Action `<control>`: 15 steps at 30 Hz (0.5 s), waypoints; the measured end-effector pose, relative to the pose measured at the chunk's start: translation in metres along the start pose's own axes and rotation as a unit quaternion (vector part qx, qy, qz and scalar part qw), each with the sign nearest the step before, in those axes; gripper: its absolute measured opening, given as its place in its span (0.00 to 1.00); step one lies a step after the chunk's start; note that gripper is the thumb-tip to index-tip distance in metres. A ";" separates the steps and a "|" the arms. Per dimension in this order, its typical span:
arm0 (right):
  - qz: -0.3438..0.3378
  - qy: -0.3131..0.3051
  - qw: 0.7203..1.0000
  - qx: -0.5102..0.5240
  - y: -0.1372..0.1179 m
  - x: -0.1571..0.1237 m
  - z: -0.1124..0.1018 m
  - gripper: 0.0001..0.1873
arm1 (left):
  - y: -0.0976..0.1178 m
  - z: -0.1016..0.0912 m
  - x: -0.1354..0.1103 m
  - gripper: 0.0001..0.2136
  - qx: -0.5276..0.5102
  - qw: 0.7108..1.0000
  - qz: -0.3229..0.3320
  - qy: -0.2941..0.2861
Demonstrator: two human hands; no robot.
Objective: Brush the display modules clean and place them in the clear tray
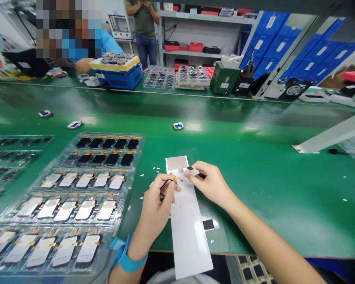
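Head view: clear tray (124, 201) holds display panels (85, 209); left hand (155, 203) pinches another panel (166, 185).

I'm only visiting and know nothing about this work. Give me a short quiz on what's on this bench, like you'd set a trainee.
1. True or false: the left hand, wearing a blue wristband, pinches a small dark part.
2. The right hand pinches: A) a small piece above the white strip; B) a screwdriver; C) a red box.
3. Fill in: the clear tray of small panels lies on the person's ____ side.
Key: 1 true; 2 A; 3 left.
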State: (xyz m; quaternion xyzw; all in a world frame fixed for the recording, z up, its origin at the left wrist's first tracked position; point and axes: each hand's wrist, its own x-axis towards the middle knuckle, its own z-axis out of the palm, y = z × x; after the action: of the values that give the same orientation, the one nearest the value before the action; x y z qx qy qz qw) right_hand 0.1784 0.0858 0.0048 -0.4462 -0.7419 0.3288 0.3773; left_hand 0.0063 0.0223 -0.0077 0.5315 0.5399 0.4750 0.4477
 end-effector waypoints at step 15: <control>0.090 -0.038 0.986 0.136 0.016 -0.006 -0.001 0.08 | -0.010 -0.001 -0.005 0.10 -0.017 1.000 -0.006 -0.014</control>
State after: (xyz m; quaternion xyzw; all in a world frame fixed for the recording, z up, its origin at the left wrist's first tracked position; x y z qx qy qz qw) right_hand 0.1877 0.0869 -0.0093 -0.4423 -0.6611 0.4761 0.3749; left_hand 0.0038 0.0169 -0.0177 0.5268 0.5292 0.4738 0.4668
